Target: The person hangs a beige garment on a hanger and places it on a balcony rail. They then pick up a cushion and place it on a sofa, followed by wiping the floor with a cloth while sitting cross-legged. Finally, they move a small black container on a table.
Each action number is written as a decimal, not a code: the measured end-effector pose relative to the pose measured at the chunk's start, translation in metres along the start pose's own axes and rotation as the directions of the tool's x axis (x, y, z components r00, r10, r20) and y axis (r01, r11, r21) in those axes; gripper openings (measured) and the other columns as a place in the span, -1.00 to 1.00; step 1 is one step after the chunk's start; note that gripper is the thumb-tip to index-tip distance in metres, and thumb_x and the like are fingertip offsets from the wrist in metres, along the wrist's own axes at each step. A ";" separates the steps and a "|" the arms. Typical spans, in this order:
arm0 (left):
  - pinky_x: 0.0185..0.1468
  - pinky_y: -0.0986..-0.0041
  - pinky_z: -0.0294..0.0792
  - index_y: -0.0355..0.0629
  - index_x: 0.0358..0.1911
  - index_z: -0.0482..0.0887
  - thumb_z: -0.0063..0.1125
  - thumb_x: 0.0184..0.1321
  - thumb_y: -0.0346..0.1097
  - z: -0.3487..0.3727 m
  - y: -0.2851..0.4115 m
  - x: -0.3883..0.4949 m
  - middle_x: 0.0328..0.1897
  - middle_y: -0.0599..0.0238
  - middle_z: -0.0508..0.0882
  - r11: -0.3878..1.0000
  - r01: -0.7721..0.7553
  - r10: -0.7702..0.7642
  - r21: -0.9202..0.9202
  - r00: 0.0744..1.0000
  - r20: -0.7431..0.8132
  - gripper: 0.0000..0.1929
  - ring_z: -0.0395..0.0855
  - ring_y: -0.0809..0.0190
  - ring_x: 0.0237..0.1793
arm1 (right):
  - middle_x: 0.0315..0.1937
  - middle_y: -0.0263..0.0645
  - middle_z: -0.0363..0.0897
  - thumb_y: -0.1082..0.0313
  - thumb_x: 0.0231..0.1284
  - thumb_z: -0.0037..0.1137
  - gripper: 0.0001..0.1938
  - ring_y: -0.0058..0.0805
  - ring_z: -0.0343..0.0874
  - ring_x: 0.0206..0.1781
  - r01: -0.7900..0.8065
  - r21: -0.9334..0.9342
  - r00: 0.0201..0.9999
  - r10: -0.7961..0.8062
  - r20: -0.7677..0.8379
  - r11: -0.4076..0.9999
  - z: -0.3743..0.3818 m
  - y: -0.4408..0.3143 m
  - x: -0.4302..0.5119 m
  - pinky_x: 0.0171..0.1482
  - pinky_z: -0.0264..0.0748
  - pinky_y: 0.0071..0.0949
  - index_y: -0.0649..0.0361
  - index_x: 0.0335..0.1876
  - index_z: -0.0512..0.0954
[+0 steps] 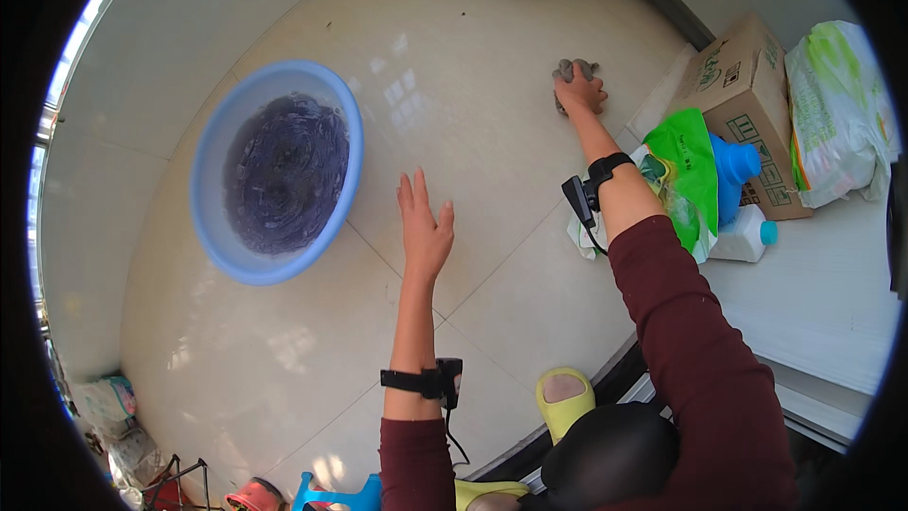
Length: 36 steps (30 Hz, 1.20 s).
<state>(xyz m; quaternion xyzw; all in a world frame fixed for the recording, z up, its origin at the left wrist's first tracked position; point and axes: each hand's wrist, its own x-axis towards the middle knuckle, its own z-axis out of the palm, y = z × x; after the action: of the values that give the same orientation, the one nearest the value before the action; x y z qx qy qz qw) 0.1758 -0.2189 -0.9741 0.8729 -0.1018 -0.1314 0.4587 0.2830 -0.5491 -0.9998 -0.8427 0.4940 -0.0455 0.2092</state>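
Observation:
My right hand (582, 91) presses a crumpled grey cloth (565, 73) against the tiled floor (489, 156), its fingers over the cloth. My left hand (424, 223) is held out with fingers apart and holds nothing; it is to the right of a blue plastic basin (356, 149). Dark, murky water (287, 170) with ripples fills much of the basin. A strap with a small black device sits on each forearm.
At the right are a cardboard box (759, 121), a green packet (684, 163), a blue bottle (734, 170), a white bottle (741, 238) and a filled plastic bag (837, 121). A blue stool (337, 497) and a red pot (254, 495) stand at the bottom. Yellow slippers (564, 397) are near the door sill.

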 end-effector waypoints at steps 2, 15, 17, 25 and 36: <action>0.43 0.08 -0.13 -0.26 0.38 -0.04 0.03 0.19 -0.28 0.014 -0.010 0.014 0.47 -0.18 -0.08 0.985 0.026 -0.031 0.170 0.999 0.026 -0.27 -0.16 -0.22 0.46 | 0.27 -0.16 0.08 0.13 -0.01 0.09 -0.41 0.02 0.09 0.25 0.115 -0.109 0.991 -0.122 -0.063 0.987 0.013 -0.008 -0.022 0.20 0.14 0.05 -0.34 0.26 0.32; 0.33 -0.23 -0.13 -0.13 0.39 0.00 0.49 -0.23 -0.05 -0.010 -0.023 0.002 0.46 -0.27 -0.20 0.834 0.156 -0.151 0.528 0.987 -0.054 0.09 -0.27 -0.42 0.42 | -0.16 -0.04 0.41 0.39 -0.17 0.10 -0.57 -0.04 0.40 -0.03 0.678 0.562 0.627 -0.772 -0.104 0.475 0.066 -0.079 -0.122 0.04 0.40 -0.22 -0.11 -0.04 0.57; 0.33 -0.24 -0.10 -0.10 0.38 0.04 0.50 -0.25 -0.09 -0.011 -0.017 0.004 0.46 -0.27 -0.20 0.833 0.174 -0.198 0.525 0.980 -0.011 0.07 -0.28 -0.40 0.43 | -0.12 -0.04 0.41 0.38 -0.16 0.11 -0.54 -0.03 0.40 -0.01 0.649 0.540 0.740 -0.610 -0.284 0.536 0.060 -0.099 -0.042 0.06 0.39 -0.24 -0.13 0.01 0.55; 0.33 -0.25 -0.11 -0.04 0.39 0.05 0.50 -0.25 -0.16 -0.011 -0.010 0.010 0.49 -0.18 -0.26 0.814 0.229 -0.263 0.534 0.965 -0.012 0.07 -0.33 -0.39 0.44 | 0.42 -0.27 -0.07 0.27 0.08 0.07 -0.34 0.05 -0.01 0.37 0.272 0.057 0.959 -0.276 0.059 0.960 0.079 -0.136 0.073 0.29 0.11 0.09 -0.41 0.35 0.19; 0.32 -0.02 0.10 -0.13 0.31 0.22 0.44 -0.16 -0.25 -0.023 -0.017 0.003 0.42 -0.19 0.03 0.852 0.165 -0.204 0.497 0.979 0.026 -0.12 0.01 -0.24 0.40 | 0.08 -0.53 0.45 0.58 -0.22 0.04 -0.53 -0.32 0.24 0.24 0.814 0.388 0.383 -0.902 0.201 0.432 0.094 -0.128 -0.127 0.15 0.15 -0.09 -0.32 -0.22 0.63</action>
<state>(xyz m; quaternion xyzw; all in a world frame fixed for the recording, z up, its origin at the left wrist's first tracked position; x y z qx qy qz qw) 0.1870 -0.1922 -0.9756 0.9607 -0.0656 -0.1784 0.2022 0.3491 -0.3578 -1.0179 -0.9366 -0.0774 -0.0392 0.3395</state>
